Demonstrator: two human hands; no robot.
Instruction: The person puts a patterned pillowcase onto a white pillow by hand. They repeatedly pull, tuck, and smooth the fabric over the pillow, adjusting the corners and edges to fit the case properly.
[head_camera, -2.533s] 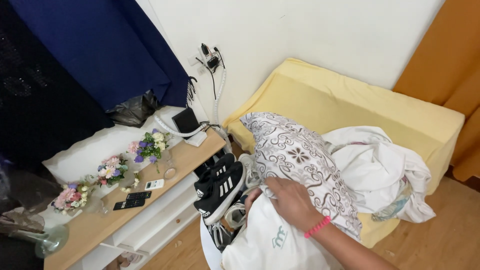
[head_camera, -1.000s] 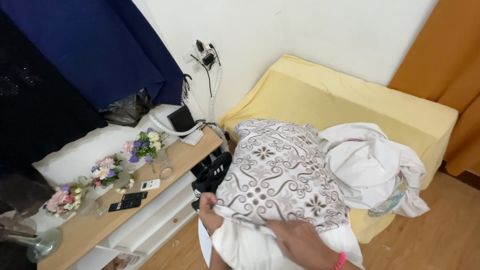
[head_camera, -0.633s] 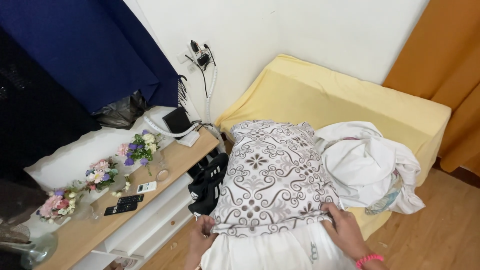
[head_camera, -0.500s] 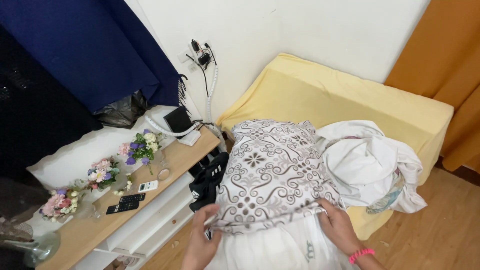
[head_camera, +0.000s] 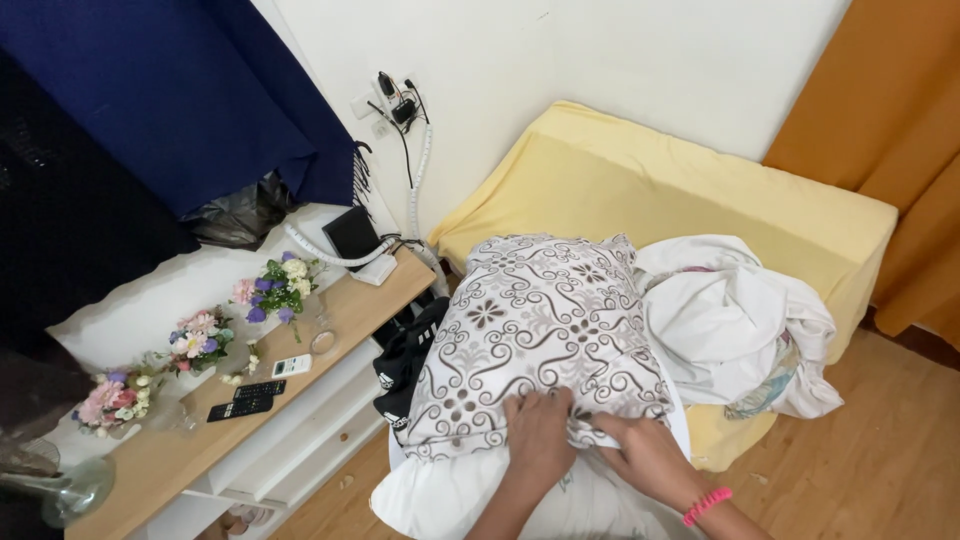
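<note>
1. Pulling a brown-and-white scroll-patterned fabric pillowcase (head_camera: 535, 340) down over a plump white pillow (head_camera: 440, 495) is what's going on, and the case already covers most of it, with only the near white end poking out at the bottom edge of the view.
2. The pillow lies lengthwise with its far end on the yellow-sheeted mattress (head_camera: 660, 180), right beside a crumpled white bundle of cloth (head_camera: 730, 320).
3. My take: work the hem evenly, both sides at once, so the case doesn't twist, and bunch the fabric rather than yanking one corner.
4. The left hand (head_camera: 538, 438) lies palm down on the hem, fingers (head_camera: 528, 404) curled into the patterned cloth, clenching a fold of it.
5. The right hand (head_camera: 648, 458), with a pink beaded bracelet (head_camera: 707, 506) on its wrist, sits just beside it, fingers pinching the gathered hem where it wrinkles up.
6. Both forearms come in from the bottom of the frame, angled up and left, wrists low and close together.
7. I'd guess the black shoes (head_camera: 405, 365) tucked against the pillow's left side could snag the case, so keep the hem clear of them.
</note>
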